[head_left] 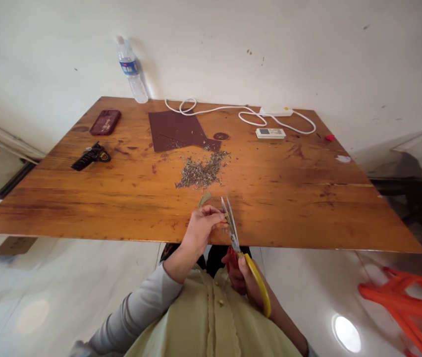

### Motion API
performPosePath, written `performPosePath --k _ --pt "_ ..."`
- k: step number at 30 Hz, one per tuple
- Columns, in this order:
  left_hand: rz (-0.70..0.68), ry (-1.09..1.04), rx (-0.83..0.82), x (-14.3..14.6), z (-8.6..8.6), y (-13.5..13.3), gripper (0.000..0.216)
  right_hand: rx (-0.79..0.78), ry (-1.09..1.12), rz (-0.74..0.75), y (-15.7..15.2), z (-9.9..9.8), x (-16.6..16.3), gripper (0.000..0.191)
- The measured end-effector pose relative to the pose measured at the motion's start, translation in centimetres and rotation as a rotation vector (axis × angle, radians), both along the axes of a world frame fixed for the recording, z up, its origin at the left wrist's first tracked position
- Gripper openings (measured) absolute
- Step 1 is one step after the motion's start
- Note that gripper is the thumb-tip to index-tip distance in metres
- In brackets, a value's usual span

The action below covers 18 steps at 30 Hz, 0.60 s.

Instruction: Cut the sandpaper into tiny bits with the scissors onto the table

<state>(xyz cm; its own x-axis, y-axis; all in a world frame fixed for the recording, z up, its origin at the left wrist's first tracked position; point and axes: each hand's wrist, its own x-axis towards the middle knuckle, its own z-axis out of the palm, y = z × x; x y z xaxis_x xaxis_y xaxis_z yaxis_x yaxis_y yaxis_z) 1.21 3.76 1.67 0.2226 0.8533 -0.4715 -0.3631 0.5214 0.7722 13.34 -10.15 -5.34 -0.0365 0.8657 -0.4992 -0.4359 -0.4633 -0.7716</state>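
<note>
My left hand [200, 229] pinches a thin olive-brown strip [204, 199] near the table's front edge; one end of it curls up beyond my fingers. Its other end lies between the slightly parted blades of the scissors [235, 233]. My right hand [246, 277] is wrapped around the scissors' handles, one yellow and one red, just over the table edge. A heap of small brownish clippings [202, 171] is spread on the wood in front of my hands. Sheets of dark maroon paper [176, 130] lie behind the heap, with some clippings on them.
On the wooden table [300, 198], a phone [105, 122] and a black clamp-like object [91, 156] lie left. A bottle [132, 74] stands by the wall. At back right are a white power strip [276, 111] with its cord and a remote control [270, 133]. An orange stool [407, 292] stands right.
</note>
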Motion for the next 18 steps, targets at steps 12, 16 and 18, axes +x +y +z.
performPosePath --k 12,16,18 --pt "-0.004 -0.023 0.017 -0.13 -0.24 0.08 0.024 0.023 -0.066 0.005 -0.40 0.19 0.26 0.074" --pt "0.001 -0.031 -0.011 -0.02 -0.22 0.11 0.021 0.008 -0.038 0.015 -0.28 0.19 0.16 0.078" --pt "0.006 -0.036 -0.022 0.04 -0.20 0.08 0.021 0.015 -0.027 0.015 -0.16 0.22 0.06 0.081"
